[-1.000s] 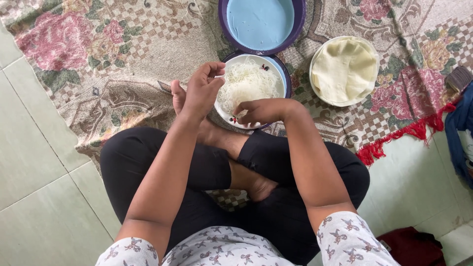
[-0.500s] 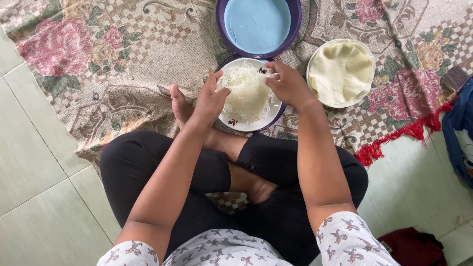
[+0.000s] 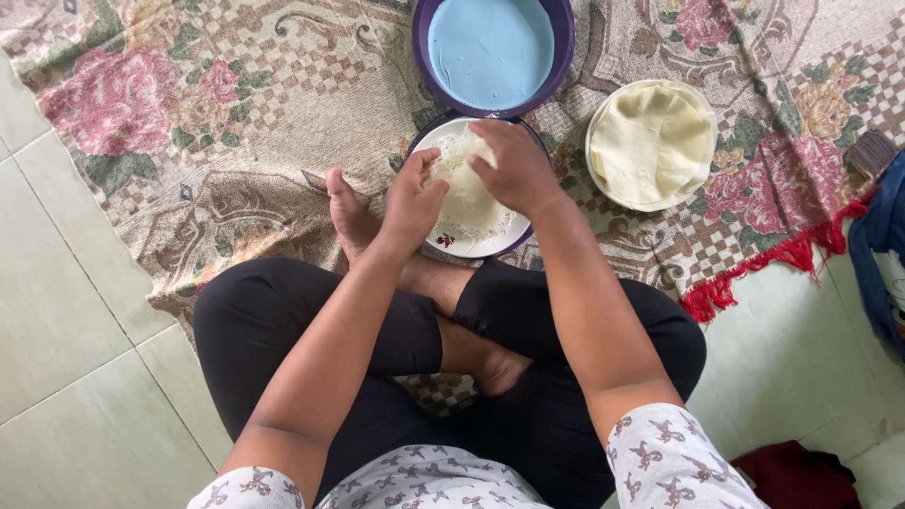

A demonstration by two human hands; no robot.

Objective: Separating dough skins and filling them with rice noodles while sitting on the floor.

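Both hands in the white plate (image 3: pixel 451 243) by the rug's near edge: left hand (image 3: pixel 415 203) and right hand (image 3: pixel 514 170) pinching shredded white filling (image 3: pixel 468 203). Likely gathering a portion; lifting needs a firm pinch.

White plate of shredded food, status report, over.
Left hand and right hand both on the white shredded food in the purple-rimmed white plate. Purple basin beyond. Nothing obstructing.

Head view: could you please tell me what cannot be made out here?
- Shredded white food: partly covered by the left hand and right hand.
- Purple bowl: cut off by the top edge.
- Dark object on the mat: too small to identify.
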